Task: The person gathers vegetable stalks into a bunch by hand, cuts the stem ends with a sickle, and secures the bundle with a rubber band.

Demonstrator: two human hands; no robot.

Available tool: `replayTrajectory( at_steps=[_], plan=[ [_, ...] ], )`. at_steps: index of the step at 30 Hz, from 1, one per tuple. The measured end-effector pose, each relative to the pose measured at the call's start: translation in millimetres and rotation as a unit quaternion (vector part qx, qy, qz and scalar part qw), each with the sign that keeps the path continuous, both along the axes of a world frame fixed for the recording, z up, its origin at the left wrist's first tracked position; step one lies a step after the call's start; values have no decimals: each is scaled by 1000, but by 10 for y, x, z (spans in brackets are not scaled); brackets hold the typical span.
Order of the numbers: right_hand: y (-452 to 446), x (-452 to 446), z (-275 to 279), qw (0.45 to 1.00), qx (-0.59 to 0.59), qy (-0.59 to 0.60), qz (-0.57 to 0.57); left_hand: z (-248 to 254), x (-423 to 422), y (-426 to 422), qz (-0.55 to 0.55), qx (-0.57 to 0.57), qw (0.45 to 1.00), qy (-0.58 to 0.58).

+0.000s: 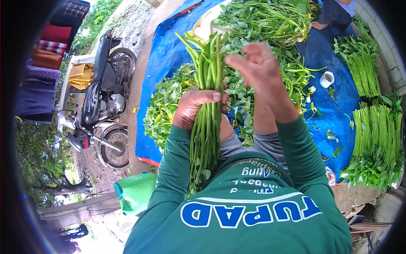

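Note:
My left hand [196, 106] is wrapped around a bunch of water spinach [206, 122], its thumb lying across the long green stems. The cut ends point up and away from me, and the leafy ends hang down against my green shirt. My right hand [259, 65] is raised just right of the stem tops, apart from them. It is blurred, with the thumb away from the curled fingers and nothing visible in it. Loose water spinach [264, 21] is heaped beyond my hands, and more leaves [165, 108] lie by my legs.
A blue tarp [338, 139] spreads beneath the greens. Stacked bundles [376, 135] line its right side, near a white cup [326, 79]. Another person's foot [319, 25] shows at the top right. A motorcycle [103, 93] stands left, and a green container [134, 192] is beside my left arm.

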State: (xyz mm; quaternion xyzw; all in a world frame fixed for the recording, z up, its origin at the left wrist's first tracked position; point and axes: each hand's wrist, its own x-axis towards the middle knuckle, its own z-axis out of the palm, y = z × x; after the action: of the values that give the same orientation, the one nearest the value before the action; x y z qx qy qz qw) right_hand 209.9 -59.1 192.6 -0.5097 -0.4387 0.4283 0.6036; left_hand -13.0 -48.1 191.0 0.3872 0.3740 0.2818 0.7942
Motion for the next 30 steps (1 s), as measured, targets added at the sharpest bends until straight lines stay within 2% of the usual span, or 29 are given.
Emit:
replayTrajectory(
  at_steps=[1, 3, 4, 6, 7, 11, 14, 17, 19, 21, 23, 25, 27, 29, 30],
  plan=[
    [-90, -51, -19, 998, 9, -7, 54, -36, 0, 18, -4, 4, 1000, 6],
    [-27, -92, -108, 995, -30, -10, 94, -113, 24, 61, -34, 22, 999, 21],
    [11, -109, -139, 992, -45, -10, 117, -136, 20, 15, -12, 0, 1000, 18],
    [33, -143, -144, 993, -23, 39, 107, -127, 23, -1, 38, -30, 999, 9],
    [3, -149, -142, 993, -17, 48, 106, -127, 28, -11, 43, -11, 999, 16],
    [-134, -244, -122, 995, 5, 88, 56, -61, 39, 35, 27, -12, 999, 37],
    [-151, -274, -168, 994, 64, 74, 53, -48, 28, 37, 18, -6, 999, 42],
    [-57, -370, -254, 982, 133, 118, 66, -10, 54, -25, 32, -5, 999, 30],
    [15, -431, -283, 990, 131, 53, 23, -48, 38, -35, 22, -4, 999, 36],
    [13, -416, -219, 994, 107, 2, -11, -77, 21, 20, -17, 51, 996, 72],
    [34, -332, -329, 995, 77, 28, -53, -4, -36, 71, -41, 86, 992, 86],
    [-72, -305, -50, 982, 7, 181, -52, 125, -43, 44, -15, 104, 990, 95],
    [-41, -361, 158, 986, 69, 150, 26, 253, 11, -36, -5, 137, 984, 110],
    [-28, -369, 242, 981, 126, 112, 94, 221, 107, -96, -64, 122, 982, 126],
    [2, -384, 213, 977, 110, 153, 97, 213, 122, -124, -88, 116, 981, 131]
  ],
)
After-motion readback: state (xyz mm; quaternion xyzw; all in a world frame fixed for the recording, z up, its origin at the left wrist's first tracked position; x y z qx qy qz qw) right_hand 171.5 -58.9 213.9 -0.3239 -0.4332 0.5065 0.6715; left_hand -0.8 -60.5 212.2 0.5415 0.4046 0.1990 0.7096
